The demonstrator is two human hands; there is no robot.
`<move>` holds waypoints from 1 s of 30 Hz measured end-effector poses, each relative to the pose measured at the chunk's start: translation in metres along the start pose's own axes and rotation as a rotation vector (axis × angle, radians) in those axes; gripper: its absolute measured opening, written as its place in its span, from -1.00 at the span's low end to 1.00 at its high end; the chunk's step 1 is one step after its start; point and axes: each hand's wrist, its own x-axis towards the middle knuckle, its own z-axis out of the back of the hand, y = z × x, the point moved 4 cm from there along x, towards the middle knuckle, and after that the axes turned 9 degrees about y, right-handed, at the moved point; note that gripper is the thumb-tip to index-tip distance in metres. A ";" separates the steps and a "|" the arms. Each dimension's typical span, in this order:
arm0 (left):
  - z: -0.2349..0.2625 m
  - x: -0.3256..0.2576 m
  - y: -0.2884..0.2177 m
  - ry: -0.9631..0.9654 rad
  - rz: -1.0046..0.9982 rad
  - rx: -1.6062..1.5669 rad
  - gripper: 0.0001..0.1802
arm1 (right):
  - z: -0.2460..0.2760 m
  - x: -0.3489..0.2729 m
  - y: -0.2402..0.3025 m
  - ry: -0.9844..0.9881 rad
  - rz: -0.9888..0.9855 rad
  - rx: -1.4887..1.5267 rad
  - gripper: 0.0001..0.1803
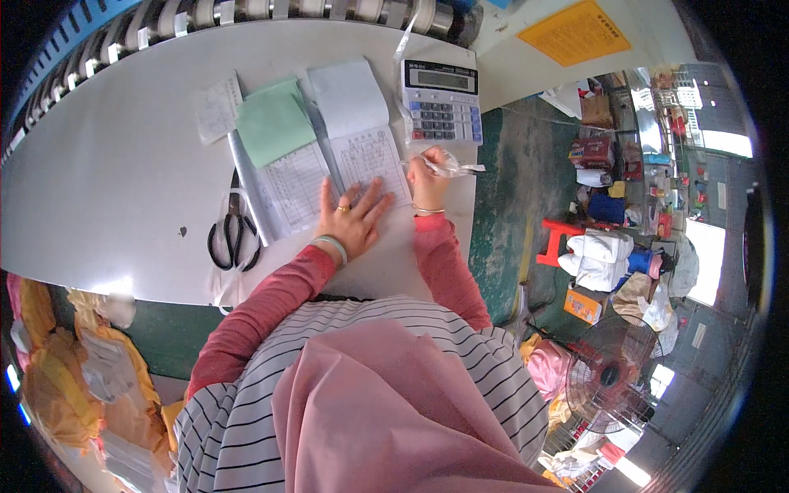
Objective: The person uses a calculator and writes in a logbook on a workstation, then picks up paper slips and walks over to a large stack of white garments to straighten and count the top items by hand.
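Note:
My left hand lies flat with fingers spread, across the lower part of a printed form pad. That pad's upper leaf is folded back away from me. In my right hand, closed at the pad's right edge, is a pen with a clear plastic strip about it; the writing tip is hard to make out. Left of the pad lies another form book with green sheets turned over its top. A calculator sits just beyond my right hand. Black-handled scissors rest left of my left hand.
A small written slip lies by the green sheets. Metal rollers line the white table's far edge. On the right stand a red stool, white bundles and a fan. Yellow sacks are at lower left.

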 end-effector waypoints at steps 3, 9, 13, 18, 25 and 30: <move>0.000 0.000 0.000 0.007 -0.005 -0.004 -0.35 | 0.011 0.017 0.016 0.005 0.028 0.083 -0.84; 0.000 -0.002 0.002 -0.140 -0.015 -0.020 -0.36 | 0.051 0.066 0.057 -0.075 0.286 0.076 -0.85; -0.001 0.000 -0.001 -0.197 -0.032 -0.035 -0.37 | 0.078 0.090 0.064 -0.094 0.447 0.058 -0.65; -0.004 -0.001 0.001 -0.148 -0.029 -0.058 -0.41 | 0.048 0.074 0.071 0.049 0.612 -0.914 -0.77; -0.005 -0.001 0.001 -0.117 -0.034 -0.052 -0.37 | 0.027 0.040 0.045 0.115 0.627 -1.277 -0.62; -0.005 -0.002 0.002 -0.110 -0.029 -0.030 -0.36 | 0.016 0.040 0.052 0.032 0.657 -1.257 -0.62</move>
